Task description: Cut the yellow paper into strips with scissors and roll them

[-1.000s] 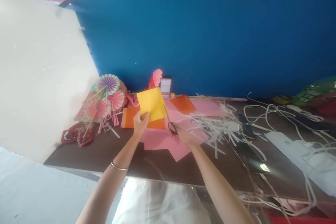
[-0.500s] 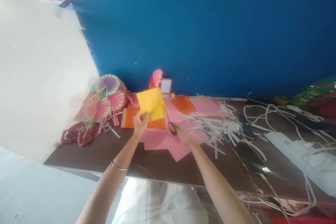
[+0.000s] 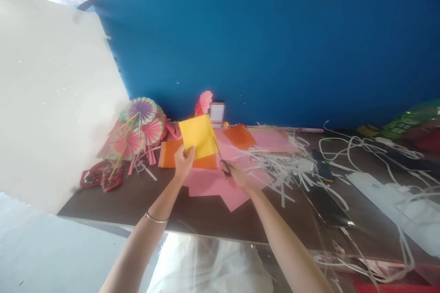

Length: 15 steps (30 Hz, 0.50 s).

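Observation:
My left hand (image 3: pixel 184 161) pinches the lower left part of a yellow paper square (image 3: pixel 197 136), thumb on top. My right hand (image 3: pixel 236 175) grips dark-handled scissors (image 3: pixel 225 167), whose blades lie along the right edge of the yellow paper. Beneath are an orange sheet (image 3: pixel 206 163) and pink sheets (image 3: pixel 206 184) spread on the dark table (image 3: pixel 144 207). Another orange piece (image 3: pixel 239 137) lies behind my right hand. White paper strips (image 3: pixel 275 165) are heaped to its right.
Folded paper fans (image 3: pixel 140 112) and a red item in clear wrap (image 3: pixel 113 179) are at the left. On the right lie a black phone (image 3: pixel 328 208), white cables (image 3: pixel 349 144) and a white flat object (image 3: pixel 385 201). A blue wall (image 3: pixel 257 46) rises behind.

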Each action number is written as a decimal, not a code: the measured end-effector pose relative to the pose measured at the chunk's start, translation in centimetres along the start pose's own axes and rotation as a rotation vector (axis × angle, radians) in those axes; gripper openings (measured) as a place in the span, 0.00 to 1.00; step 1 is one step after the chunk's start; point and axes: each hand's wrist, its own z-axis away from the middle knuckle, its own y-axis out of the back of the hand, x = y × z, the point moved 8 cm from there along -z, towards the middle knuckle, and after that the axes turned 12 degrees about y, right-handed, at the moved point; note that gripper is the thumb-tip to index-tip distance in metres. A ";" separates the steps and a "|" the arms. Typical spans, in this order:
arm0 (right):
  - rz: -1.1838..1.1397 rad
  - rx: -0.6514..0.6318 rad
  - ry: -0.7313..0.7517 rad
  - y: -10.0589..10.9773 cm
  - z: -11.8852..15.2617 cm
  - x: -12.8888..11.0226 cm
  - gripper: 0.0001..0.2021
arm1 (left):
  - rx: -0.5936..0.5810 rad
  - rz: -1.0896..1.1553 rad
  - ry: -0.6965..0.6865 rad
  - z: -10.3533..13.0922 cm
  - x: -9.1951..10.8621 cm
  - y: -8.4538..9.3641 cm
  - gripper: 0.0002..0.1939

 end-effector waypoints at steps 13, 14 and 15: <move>-0.022 0.042 0.004 0.3 0.0 0.1 0.17 | -0.057 0.056 -0.004 0.1 -0.2 -0.5 0.15; -0.031 0.044 0.011 0.3 0.0 0.1 0.17 | -0.067 0.063 -0.009 0.1 -0.2 -0.6 0.15; -0.043 0.044 0.020 0.3 0.0 0.2 0.17 | -0.074 0.065 -0.013 0.2 -0.2 -0.7 0.15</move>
